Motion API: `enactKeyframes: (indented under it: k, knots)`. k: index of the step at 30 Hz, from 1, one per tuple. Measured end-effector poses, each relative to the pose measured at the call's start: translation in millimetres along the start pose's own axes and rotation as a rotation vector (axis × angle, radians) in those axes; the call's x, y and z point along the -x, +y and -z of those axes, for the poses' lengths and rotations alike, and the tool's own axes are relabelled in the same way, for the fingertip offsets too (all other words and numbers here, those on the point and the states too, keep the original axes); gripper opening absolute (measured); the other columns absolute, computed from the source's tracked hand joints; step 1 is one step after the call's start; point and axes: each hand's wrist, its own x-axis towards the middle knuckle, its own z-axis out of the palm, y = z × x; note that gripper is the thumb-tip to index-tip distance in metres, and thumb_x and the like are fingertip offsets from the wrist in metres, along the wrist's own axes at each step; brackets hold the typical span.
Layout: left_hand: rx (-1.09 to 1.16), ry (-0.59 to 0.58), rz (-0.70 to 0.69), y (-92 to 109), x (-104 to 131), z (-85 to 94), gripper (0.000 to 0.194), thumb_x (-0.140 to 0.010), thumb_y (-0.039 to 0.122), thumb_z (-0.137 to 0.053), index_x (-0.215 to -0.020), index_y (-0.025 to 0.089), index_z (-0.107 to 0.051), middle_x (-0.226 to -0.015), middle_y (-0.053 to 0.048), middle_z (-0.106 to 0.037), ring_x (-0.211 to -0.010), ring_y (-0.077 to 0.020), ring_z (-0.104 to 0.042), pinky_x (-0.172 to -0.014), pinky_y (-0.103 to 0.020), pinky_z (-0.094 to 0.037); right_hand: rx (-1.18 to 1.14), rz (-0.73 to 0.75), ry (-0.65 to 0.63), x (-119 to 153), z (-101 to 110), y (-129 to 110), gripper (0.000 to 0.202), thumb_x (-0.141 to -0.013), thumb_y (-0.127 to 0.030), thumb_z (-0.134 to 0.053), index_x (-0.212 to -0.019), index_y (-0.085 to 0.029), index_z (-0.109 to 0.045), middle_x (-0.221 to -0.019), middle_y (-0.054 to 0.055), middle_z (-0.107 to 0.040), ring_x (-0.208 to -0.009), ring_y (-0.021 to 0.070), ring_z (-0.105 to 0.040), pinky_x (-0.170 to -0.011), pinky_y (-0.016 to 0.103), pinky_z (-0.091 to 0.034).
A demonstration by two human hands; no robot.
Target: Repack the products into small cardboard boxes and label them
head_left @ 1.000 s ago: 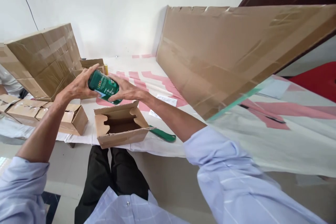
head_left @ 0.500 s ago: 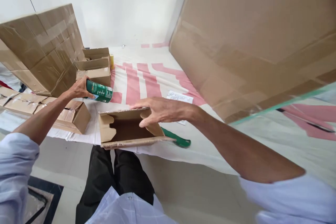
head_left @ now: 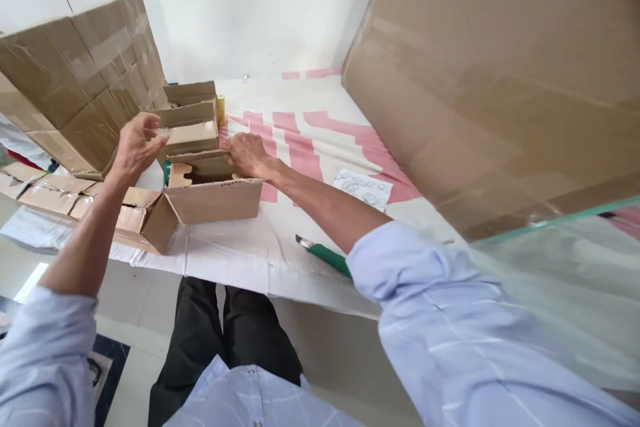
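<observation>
An open cardboard box (head_left: 215, 202) stands on the cloth-covered table in front of me, its inside partly showing. My right hand (head_left: 246, 155) is closed over the box's far right edge. My left hand (head_left: 140, 143) hovers by the box's left side, fingers bent and apart, with nothing visible in them. A green can (head_left: 167, 172) shows only as a sliver behind the box's left end. To the right, a green-handled cutter (head_left: 327, 257) lies near the table's front edge.
Small open boxes (head_left: 193, 137) stand behind the box, with a yellow item (head_left: 221, 110) beside them. Taped boxes (head_left: 55, 195) line the front left edge. Large cardboard boxes (head_left: 95, 80) rise at left and right. A printed sheet (head_left: 363, 188) lies mid-table.
My right hand has moved left with the open box, away from the table edge. My left hand has let go of the green can, now behind the box. The cutter is more exposed.
</observation>
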Motion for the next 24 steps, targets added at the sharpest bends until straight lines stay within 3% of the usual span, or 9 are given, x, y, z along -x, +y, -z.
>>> enactKeyframes:
  k: [2,3,5,7,9,11,13,18,24]
  knots:
    - [0.117,0.195,-0.107,32,48,5.0,0.019,-0.089,0.038,-0.069,-0.100,0.022,-0.070,-0.095,-0.004,-0.073,-0.085,-0.0206,-0.071,-0.083,-0.038,-0.061,-0.124,0.014,0.027,-14,-10,-3,0.014,-0.089,-0.008,-0.066,-0.091,-0.015,-0.078,-0.108,0.018,-0.080,-0.109,0.0339,-0.071,-0.094,0.042,-0.051]
    - [0.152,0.190,-0.111,46,76,-1.2,0.016,-0.093,0.040,-0.067,-0.093,0.024,-0.069,-0.090,-0.003,-0.073,-0.082,-0.0204,-0.070,-0.080,-0.038,-0.061,-0.201,0.024,0.034,-20,-14,-3,0.012,-0.087,-0.008,-0.068,-0.088,-0.016,-0.078,-0.105,0.016,-0.080,-0.110,0.0338,-0.071,-0.097,0.044,-0.051]
    - [0.233,-0.033,-0.044,67,129,-29.8,0.018,-0.094,0.044,-0.068,-0.087,0.027,-0.066,-0.084,-0.003,-0.072,-0.074,-0.0220,-0.070,-0.073,-0.040,-0.061,-0.332,0.047,0.016,-30,-20,0,0.008,-0.084,-0.010,-0.074,-0.087,-0.017,-0.078,-0.099,0.011,-0.080,-0.106,0.0306,-0.071,-0.099,0.044,-0.053]
    - [0.254,-0.267,0.114,74,165,-71.1,0.021,-0.088,0.043,-0.075,-0.098,0.028,-0.064,-0.092,-0.006,-0.076,-0.085,-0.0281,-0.075,-0.080,-0.047,-0.063,-0.433,0.070,0.000,-34,-20,6,0.014,-0.083,-0.017,-0.080,-0.097,-0.017,-0.079,-0.103,0.007,-0.080,-0.102,0.0260,-0.071,-0.098,0.040,-0.055]
    - [0.219,-0.235,0.303,72,177,-110.4,0.040,-0.081,0.041,-0.082,-0.110,0.028,-0.059,-0.104,-0.010,-0.076,-0.099,-0.0328,-0.076,-0.088,-0.049,-0.061,-0.516,0.077,0.074,-30,-16,15,0.030,-0.084,-0.026,-0.082,-0.112,-0.016,-0.079,-0.115,0.008,-0.079,-0.104,0.0240,-0.070,-0.100,0.039,-0.056]
    - [0.206,-0.190,0.368,65,168,-137.5,0.048,-0.083,0.046,-0.080,-0.118,0.027,-0.053,-0.108,-0.012,-0.075,-0.104,-0.0346,-0.076,-0.091,-0.050,-0.060,-0.585,0.066,0.210,-15,-8,27,0.036,-0.087,-0.029,-0.078,-0.121,-0.016,-0.076,-0.126,0.010,-0.075,-0.110,0.0251,-0.069,-0.104,0.042,-0.056]
    - [0.195,-0.146,0.397,57,150,-150.4,0.052,-0.085,0.052,-0.078,-0.120,0.027,-0.049,-0.108,-0.012,-0.073,-0.107,-0.0359,-0.075,-0.093,-0.050,-0.058,-0.613,0.065,0.305,13,1,40,0.037,-0.090,-0.029,-0.073,-0.124,-0.017,-0.074,-0.131,0.012,-0.072,-0.110,0.0265,-0.069,-0.104,0.045,-0.057]
    - [0.147,-0.063,0.469,27,99,-150.9,0.055,-0.085,0.057,-0.078,-0.119,0.025,-0.048,-0.104,-0.011,-0.070,-0.111,-0.0390,-0.073,-0.097,-0.052,-0.055,-0.551,0.066,0.349,121,13,74,0.036,-0.093,-0.033,-0.068,-0.125,-0.020,-0.073,-0.123,0.011,-0.073,-0.104,0.0279,-0.072,-0.096,0.048,-0.061]
    - [0.119,-0.020,0.497,-4,27,-160.2,0.051,-0.086,0.051,-0.076,-0.121,0.024,-0.050,-0.108,-0.013,-0.071,-0.119,-0.0409,-0.070,-0.105,-0.056,-0.052,-0.386,-0.082,0.257,246,-18,115,0.028,-0.099,-0.043,-0.060,-0.116,-0.024,-0.073,-0.116,0.012,-0.076,-0.107,0.0309,-0.075,-0.094,0.047,-0.063]
